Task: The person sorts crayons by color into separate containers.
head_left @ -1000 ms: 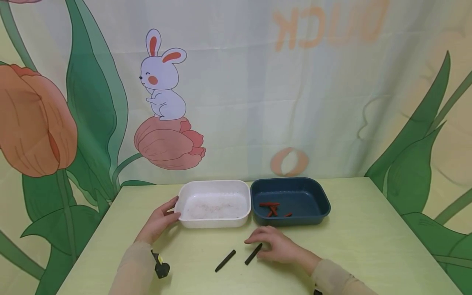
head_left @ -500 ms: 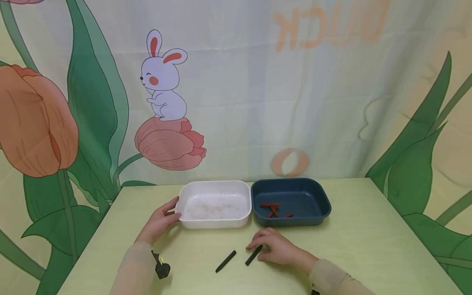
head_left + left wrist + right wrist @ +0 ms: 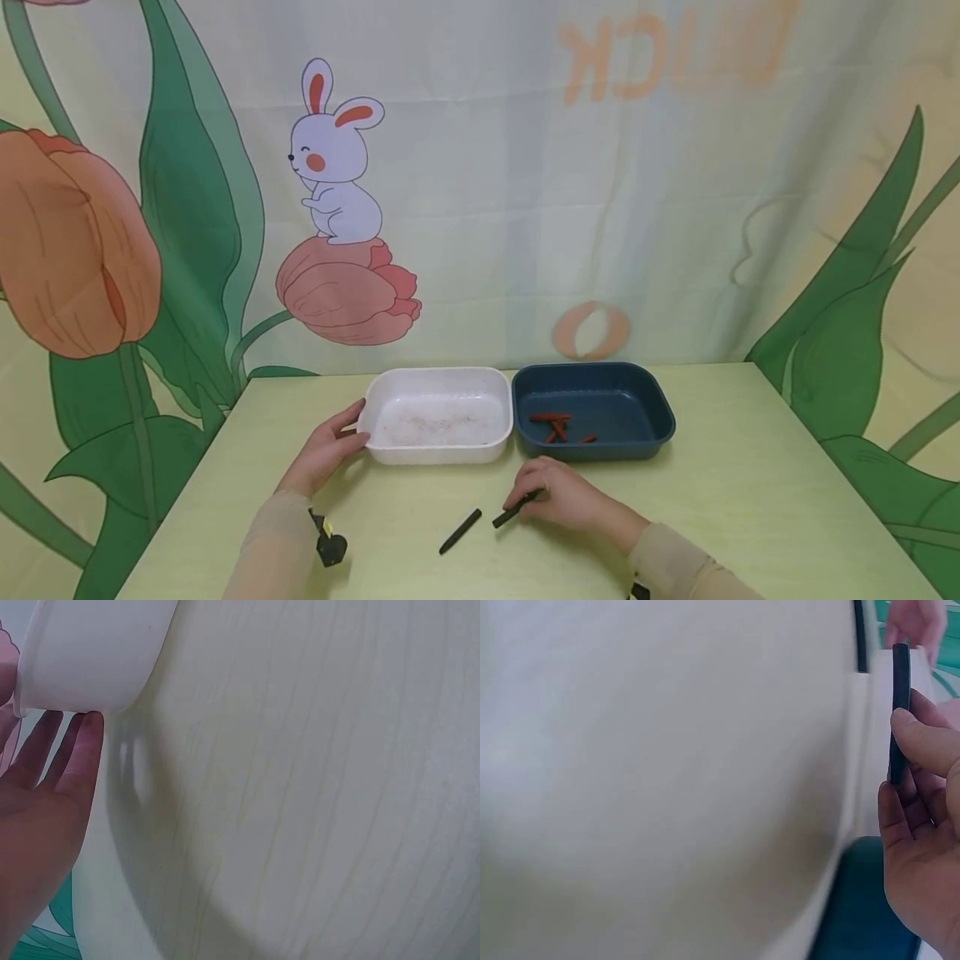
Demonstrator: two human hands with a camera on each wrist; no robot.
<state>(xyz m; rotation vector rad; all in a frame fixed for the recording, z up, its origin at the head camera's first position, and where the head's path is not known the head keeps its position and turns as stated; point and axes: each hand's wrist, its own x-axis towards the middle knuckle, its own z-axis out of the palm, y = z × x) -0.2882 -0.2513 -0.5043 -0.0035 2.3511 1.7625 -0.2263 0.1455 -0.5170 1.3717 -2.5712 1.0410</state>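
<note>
My right hand point(image 3: 558, 496) pinches a black crayon point(image 3: 901, 679) between thumb and fingers, tilted over the table in front of the blue tray point(image 3: 660, 429). A second black crayon point(image 3: 460, 532) lies on the table just to its left. My left hand point(image 3: 326, 454) rests against the left end of the white tray point(image 3: 438, 455), its extended fingers point(image 3: 84, 750) touching the outer wall. Several red-brown crayons point(image 3: 551, 417) lie in the left part of the blue tray. Only pale specks and marks show on the white tray's floor.
Both trays stand side by side near the back of the pale yellow-green table point(image 3: 750, 500). Behind them hangs a curtain point(image 3: 480, 183) printed with tulips and a rabbit.
The right hand has closed its fingers on the black crayon and lifted it slightly off the table. The left hand and both trays have stayed in place.
</note>
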